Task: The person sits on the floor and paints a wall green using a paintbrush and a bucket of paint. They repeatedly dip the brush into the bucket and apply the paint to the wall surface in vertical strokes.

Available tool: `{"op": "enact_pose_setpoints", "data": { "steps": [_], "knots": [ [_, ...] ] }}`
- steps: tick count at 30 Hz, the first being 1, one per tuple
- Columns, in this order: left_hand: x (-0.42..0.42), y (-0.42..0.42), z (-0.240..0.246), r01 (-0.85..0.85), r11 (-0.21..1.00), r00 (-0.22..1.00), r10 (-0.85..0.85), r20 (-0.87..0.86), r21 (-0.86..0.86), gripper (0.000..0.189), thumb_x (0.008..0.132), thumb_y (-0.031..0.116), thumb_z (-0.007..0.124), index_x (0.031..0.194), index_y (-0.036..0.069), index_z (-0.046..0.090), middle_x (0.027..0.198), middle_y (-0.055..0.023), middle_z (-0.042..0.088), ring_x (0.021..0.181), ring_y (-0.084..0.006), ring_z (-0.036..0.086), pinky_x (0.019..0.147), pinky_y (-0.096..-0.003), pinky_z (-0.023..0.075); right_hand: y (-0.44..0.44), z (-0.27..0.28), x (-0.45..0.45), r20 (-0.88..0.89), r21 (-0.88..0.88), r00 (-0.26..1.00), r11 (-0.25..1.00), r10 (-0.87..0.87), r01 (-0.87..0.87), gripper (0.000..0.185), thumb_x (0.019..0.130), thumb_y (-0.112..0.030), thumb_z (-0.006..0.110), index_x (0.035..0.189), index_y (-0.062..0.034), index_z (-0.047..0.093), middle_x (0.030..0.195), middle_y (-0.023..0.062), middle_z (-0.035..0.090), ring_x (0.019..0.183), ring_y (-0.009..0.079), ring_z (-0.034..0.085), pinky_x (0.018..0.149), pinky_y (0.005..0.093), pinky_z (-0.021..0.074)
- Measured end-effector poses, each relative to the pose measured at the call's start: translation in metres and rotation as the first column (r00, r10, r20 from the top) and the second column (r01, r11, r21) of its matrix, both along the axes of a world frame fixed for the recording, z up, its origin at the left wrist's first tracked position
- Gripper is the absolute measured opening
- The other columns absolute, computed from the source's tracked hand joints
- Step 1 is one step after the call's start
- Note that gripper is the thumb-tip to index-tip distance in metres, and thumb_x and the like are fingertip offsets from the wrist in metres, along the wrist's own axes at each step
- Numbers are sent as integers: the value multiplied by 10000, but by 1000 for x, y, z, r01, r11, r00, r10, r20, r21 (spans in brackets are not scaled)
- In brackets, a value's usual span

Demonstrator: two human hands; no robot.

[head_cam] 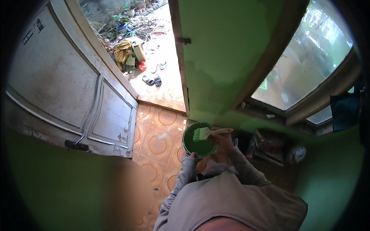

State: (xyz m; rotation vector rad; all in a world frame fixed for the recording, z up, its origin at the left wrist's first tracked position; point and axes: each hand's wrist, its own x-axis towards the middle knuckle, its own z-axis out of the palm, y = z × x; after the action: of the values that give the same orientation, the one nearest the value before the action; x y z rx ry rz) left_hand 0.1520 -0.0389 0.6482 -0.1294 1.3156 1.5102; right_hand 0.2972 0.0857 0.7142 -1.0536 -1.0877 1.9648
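My right hand (pixel 224 140) grips a paintbrush (pixel 212 132) with a pale wooden handle. Its bristles, coated in light green paint, are over the mouth of a round bucket (pixel 183 141) that holds darker green paint. With my left hand (pixel 189 157) I grip the near left rim of this bucket, thumb over the edge. The underside of the bucket and most of the left fingers are hidden.
A worn white door (pixel 66 72) stands ajar on the left beside patterned floor tiles (pixel 157 144). Green wall (pixel 222 37) and a wood-framed window (pixel 306 63) rise ahead and right. Boxes (pixel 270 145) and a round clock-like object (pixel 297 154) lie below the window. Sandals (pixel 152 80) rest outside.
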Motion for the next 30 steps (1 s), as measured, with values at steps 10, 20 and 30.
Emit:
{"op": "enact_pose_setpoints", "data": {
  "steps": [10,20,30],
  "knots": [
    [-10,-1,-38,-84,994,996,83,-18,-69,423,760,-53,574,1169,-6,477,1015,-167,604,810,-308,650,658,-419,603,51,42,-2,-305,14,945,992,-115,126,218,917,-201,559,1092,-73,582,1006,61,643,928,194,634,757,357,528],
    [-31,-33,-89,-126,980,985,105,-137,-156,396,732,-71,557,1117,-4,492,985,-202,601,791,-338,660,623,-442,610,183,127,-103,114,954,979,295,-168,-60,163,859,-87,620,1013,-37,635,964,80,651,851,163,637,715,291,518],
    [-46,-54,-77,-206,953,976,185,-112,-223,436,704,-73,614,1127,4,536,973,-104,633,753,-202,630,656,-305,538,246,128,-145,51,996,976,79,-210,-35,210,832,-63,631,1042,-55,640,1010,98,659,912,216,645,785,315,515]
  ]
}}
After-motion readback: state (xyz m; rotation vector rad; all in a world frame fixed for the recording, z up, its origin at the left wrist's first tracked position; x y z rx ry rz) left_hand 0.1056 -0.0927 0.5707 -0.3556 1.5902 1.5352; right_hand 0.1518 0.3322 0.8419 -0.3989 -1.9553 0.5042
